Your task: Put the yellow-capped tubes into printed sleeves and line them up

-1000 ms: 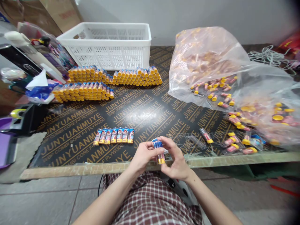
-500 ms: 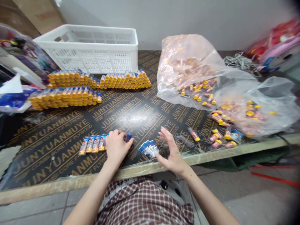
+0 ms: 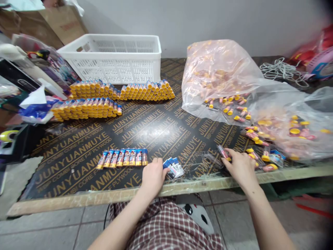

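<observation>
We bring our right hand [image 3: 240, 169], thumb and fingers narrowed, around the capped end of a slim clear plastic tube with a yellow cap [image 3: 221, 150], near the near edge of the black printed plywood bench [image 3: 158, 130]; how firmly, we cannot tell. We do best pinching its sides lightly. Its long axis slants, cap toward the near edge and rightward, clear end toward the far-left corner. Our left hand [image 3: 153, 176] curls beside flat blue-and-white printed labels [image 3: 175, 169], its grip unclear.

A clear tube [image 3: 222, 151] with pinkish contents and a yellow end slants at the near right, partly hidden. Blue-and-white slips [image 3: 174, 168] lie overlapping at near centre. Left of them, eight wrapped tubes [image 3: 126, 157] lie side by side, yellow ends near.
</observation>
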Motion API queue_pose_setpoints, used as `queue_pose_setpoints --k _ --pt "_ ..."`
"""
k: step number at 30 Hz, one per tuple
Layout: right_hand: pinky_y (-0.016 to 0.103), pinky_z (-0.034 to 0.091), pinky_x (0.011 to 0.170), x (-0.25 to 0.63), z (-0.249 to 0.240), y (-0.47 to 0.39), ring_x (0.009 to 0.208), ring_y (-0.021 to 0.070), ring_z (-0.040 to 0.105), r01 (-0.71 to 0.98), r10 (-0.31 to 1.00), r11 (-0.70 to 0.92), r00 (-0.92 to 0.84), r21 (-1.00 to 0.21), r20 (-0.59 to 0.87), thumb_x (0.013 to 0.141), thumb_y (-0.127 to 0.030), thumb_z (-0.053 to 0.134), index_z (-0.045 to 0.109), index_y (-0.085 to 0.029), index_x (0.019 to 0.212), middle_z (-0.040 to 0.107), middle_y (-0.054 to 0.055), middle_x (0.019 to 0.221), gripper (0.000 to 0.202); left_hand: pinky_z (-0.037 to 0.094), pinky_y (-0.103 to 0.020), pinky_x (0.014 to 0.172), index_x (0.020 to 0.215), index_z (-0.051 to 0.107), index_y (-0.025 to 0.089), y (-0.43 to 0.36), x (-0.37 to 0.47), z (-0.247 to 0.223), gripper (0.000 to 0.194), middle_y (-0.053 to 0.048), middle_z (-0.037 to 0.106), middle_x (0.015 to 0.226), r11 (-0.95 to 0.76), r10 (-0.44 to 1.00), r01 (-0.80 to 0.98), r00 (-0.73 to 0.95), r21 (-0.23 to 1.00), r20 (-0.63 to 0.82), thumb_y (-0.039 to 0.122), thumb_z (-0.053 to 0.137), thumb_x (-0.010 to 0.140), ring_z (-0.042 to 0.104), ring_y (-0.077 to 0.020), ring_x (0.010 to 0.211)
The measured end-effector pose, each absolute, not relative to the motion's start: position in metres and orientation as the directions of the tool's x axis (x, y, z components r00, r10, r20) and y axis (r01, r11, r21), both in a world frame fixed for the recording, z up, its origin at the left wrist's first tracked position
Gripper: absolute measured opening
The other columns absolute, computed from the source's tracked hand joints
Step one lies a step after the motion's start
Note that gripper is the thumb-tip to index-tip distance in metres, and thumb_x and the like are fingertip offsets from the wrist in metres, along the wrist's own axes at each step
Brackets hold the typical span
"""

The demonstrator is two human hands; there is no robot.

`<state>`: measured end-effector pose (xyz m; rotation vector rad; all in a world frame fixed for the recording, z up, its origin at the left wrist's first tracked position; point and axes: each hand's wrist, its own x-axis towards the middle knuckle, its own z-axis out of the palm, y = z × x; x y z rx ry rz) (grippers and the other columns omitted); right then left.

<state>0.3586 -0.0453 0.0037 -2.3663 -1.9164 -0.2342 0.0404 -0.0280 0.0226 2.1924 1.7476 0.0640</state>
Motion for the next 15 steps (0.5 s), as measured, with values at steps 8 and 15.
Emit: queue_pose_setpoints --k 8,15 --pt "0.034 0.046 0.072 0.338 0.009 -0.046 0.081 0.0218 0.057 0.923 0.899 -0.077 0.227 -0.376 0.374 0.082 -0.026 0.047 0.06 -0.018 0.113 0.058 0.009 0.093 0.035 0.038 -0.026 0.066 0.079 0.057 0.018 -0.031 0.044 0.012 0.007 -0.003 0.061 0.082 -0.162 0.972 0.884 0.219 0.439 -0.083 0.023 0.059 0.083 0.058 -0.0174 0.076" --pt "0.028 0.043 0.061 0.282 0.027 -0.049 0.067 0.0146 0.054 0.745 0.945 0.069 0.164 -0.663 0.282 0.088 -0.027 0.047 0.061 -0.019 0.092 0.059 0.005 0.087 0.017 0.039 -0.027 0.069 0.078 0.064 0.018 -0.019 0.051 0.004 0.009 -0.003 0.065 0.079 -0.24 0.952 0.883 0.296 0.402 -0.082 0.022 0.059 0.083 0.058 -0.0177 0.079"
